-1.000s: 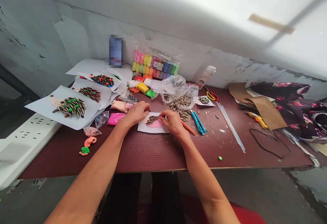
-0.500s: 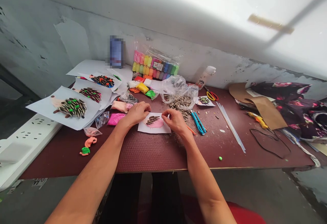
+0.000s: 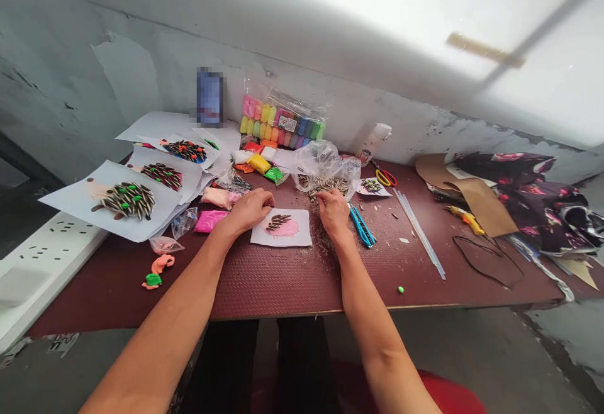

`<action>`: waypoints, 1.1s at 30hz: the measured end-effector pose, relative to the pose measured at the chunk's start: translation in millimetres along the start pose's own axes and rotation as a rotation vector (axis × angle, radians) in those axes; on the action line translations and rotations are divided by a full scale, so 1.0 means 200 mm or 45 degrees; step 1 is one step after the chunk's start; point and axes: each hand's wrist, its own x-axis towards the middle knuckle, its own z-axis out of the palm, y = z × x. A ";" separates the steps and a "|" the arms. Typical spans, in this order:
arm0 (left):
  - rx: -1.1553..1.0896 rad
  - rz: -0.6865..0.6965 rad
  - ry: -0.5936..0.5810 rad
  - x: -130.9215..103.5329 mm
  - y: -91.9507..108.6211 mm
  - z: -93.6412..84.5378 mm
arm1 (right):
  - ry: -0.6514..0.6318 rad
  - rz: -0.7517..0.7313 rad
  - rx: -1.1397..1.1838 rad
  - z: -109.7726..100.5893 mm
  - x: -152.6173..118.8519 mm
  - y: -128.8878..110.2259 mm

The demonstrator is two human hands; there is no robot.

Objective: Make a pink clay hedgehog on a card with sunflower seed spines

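A small white card [image 3: 304, 233] lies on the dark red table, with a pink clay body [image 3: 289, 228] on it. Striped sunflower seeds [image 3: 278, 222] cover the body's upper left part. My left hand [image 3: 252, 208] rests at the card's upper left corner, fingers closed together; what they hold, if anything, is hidden. Right of the card, my right hand [image 3: 333, 211] is at the near edge of the seed pile [image 3: 333, 185], its fingers pinched, and whatever is between them is too small to make out. The pile spills from a clear plastic bag [image 3: 318, 155].
Papers with seed hedgehogs [image 3: 127, 200] and a white power strip [image 3: 47, 257] are at the left. Clay packs [image 3: 283, 121] stand behind. Rightward are a blue cutter [image 3: 362, 226], scissors [image 3: 385, 177], clear sticks [image 3: 419, 233] and a yellow glue gun [image 3: 469, 220].
My right hand has moved from the card's right edge to the seed pile, uncovering the pink body. My left hand stays at the card's corner. The whole view has shifted slightly.
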 end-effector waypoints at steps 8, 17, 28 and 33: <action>0.000 -0.017 -0.010 0.00 0.01 -0.01 | -0.151 -0.024 -0.153 0.01 0.02 -0.06; 0.003 0.000 0.003 0.00 0.01 0.00 | -0.042 0.037 0.054 0.00 -0.03 -0.02; 0.006 -0.006 0.007 0.00 0.01 -0.01 | -0.229 -0.263 -0.071 0.01 0.00 -0.09; 0.008 -0.005 -0.006 0.00 0.01 -0.01 | -0.303 -0.162 -0.181 0.01 0.02 -0.11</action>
